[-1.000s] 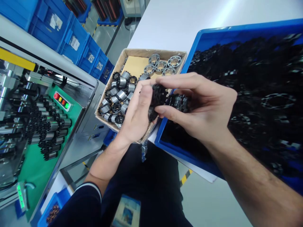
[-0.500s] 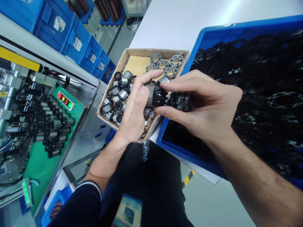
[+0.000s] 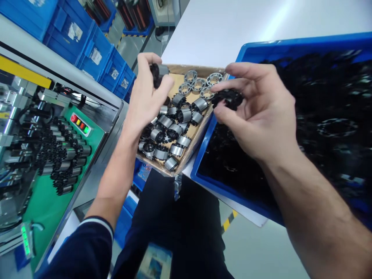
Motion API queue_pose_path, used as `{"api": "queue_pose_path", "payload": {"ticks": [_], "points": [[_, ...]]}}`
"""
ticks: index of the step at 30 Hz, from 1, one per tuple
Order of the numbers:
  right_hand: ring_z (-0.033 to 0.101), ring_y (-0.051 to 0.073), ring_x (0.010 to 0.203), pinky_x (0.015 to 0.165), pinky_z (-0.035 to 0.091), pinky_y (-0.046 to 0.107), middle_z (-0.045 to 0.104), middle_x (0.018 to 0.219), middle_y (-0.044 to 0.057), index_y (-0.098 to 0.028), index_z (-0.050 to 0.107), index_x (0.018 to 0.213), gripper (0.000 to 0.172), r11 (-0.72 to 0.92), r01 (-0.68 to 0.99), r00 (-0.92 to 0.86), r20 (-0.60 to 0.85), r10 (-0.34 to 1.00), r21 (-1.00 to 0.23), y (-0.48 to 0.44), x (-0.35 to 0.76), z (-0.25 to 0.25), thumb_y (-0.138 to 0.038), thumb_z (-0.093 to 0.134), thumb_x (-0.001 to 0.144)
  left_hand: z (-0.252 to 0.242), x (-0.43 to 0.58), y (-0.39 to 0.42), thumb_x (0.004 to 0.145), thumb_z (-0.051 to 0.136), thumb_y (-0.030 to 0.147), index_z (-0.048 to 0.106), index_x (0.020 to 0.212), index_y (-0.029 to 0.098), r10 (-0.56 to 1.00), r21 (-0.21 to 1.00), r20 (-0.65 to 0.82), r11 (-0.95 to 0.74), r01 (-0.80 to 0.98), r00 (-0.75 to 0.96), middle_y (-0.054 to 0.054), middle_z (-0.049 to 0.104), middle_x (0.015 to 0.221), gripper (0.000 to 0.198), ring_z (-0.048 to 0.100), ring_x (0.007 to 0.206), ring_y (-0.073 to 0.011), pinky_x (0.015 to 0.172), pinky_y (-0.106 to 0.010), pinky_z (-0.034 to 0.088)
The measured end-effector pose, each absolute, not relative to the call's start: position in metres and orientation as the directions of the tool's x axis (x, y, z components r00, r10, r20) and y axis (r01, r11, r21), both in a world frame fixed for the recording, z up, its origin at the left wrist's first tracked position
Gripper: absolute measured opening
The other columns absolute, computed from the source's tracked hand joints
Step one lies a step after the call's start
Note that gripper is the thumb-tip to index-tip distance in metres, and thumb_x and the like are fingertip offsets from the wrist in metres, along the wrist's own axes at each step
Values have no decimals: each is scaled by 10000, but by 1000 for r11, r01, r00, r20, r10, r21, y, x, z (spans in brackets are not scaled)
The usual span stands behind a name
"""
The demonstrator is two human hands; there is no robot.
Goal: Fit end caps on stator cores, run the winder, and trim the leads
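Observation:
My left hand [image 3: 145, 97] is raised over the far edge of the cardboard box [image 3: 197, 143], shut on a silver metal sleeve fitted with a black toothed ring [image 3: 157, 74]. My right hand [image 3: 255, 108] pinches a black toothed ring [image 3: 228, 99] between thumb and fingertips, just above the rim of the blue crate [image 3: 290, 44]. Many more black rings [image 3: 334, 128] fill the crate. Several assembled sleeves [image 3: 171, 130] lie loose in the box, and several bare silver rings [image 3: 197, 85] sit at its far end.
To the left stands a machine with a green panel [image 3: 37, 205], indicator lights [image 3: 80, 124] and rows of assembled parts. Several blue bins [image 3: 78, 42] line up beyond it. The box and crate rest on a white table [image 3: 232, 35], above my dark trousers [image 3: 174, 224].
My hands have moved apart. The left hand has lifted the assembled sleeve up and away to the far left of the box, and the right hand now holds a black ring nearer the crate.

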State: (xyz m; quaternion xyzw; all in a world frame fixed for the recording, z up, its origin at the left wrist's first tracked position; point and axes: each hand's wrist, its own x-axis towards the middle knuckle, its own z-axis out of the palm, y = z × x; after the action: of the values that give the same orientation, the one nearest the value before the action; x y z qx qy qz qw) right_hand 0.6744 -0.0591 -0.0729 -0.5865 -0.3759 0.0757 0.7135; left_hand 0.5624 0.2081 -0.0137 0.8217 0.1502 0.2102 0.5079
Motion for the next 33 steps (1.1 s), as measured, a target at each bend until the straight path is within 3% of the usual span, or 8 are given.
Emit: {"api": "queue_pose_path", "payload": {"ticks": [3,6,10,15,20,25,28,33], "points": [[898,388,1453,762,796,380,851,1597,67,-473,845,1588,618,243,358,731,432,529,-902,-60,677,-74,-294,1009,1020,-24,603,267,874,1041,648,744,1108,396,470,659,256,-724,203,844,-73,780,1097,454,725,1129,-417,1136,-597,581],[902,390,1470,690,763,345,871,1570,62,-456,840,1594,598,219,345,723,407,558,-913,-57,671,-77,-270,955,1038,-40,629,304,728,1045,549,743,929,383,449,490,69,-793,362,891,-86,820,1064,399,736,1183,-459,1219,-643,572],[897,386,1467,701,779,331,877,1548,50,-450,841,1556,652,290,305,744,417,521,-907,-53,665,-79,-289,1060,964,-43,626,302,553,1093,532,785,948,418,445,667,89,-691,279,891,-58,775,997,514,716,1248,-451,1193,-645,624],[903,380,1357,692,806,362,878,1450,50,-447,885,1417,783,340,239,810,380,447,-909,-57,657,-67,-371,1275,743,-4,563,221,981,1060,614,820,1378,325,429,953,113,-303,25,896,-58,796,1254,547,729,1050,-235,1092,-548,710],[897,437,1346,843,873,574,908,1389,35,-489,943,1322,632,347,156,796,326,511,-925,-60,641,-53,-436,1258,777,1,506,138,1182,844,801,819,1543,317,371,998,-66,40,55,926,-110,854,1319,605,864,999,-269,799,-379,691],[840,438,1533,963,885,575,924,1481,13,-532,969,1337,469,414,178,711,407,573,-893,-55,635,-55,-370,1131,927,-15,504,101,1193,378,1089,839,1219,266,541,999,-27,-22,47,841,-20,684,836,944,583,549,-130,545,-280,431],[888,427,1455,919,893,552,932,1447,26,-498,964,1364,469,440,174,692,427,582,-881,-55,634,-59,-340,1111,947,-14,510,93,1200,444,1068,765,1085,260,608,1000,10,-16,0,794,-20,619,869,877,577,643,-139,551,-272,369],[911,456,1431,879,901,576,931,1439,-2,-497,933,1442,635,415,136,714,379,588,-900,-58,633,-63,-351,1164,868,-10,515,88,1257,568,937,719,1273,331,526,999,-37,50,13,850,-4,638,920,625,576,614,-154,558,-319,449]]}}
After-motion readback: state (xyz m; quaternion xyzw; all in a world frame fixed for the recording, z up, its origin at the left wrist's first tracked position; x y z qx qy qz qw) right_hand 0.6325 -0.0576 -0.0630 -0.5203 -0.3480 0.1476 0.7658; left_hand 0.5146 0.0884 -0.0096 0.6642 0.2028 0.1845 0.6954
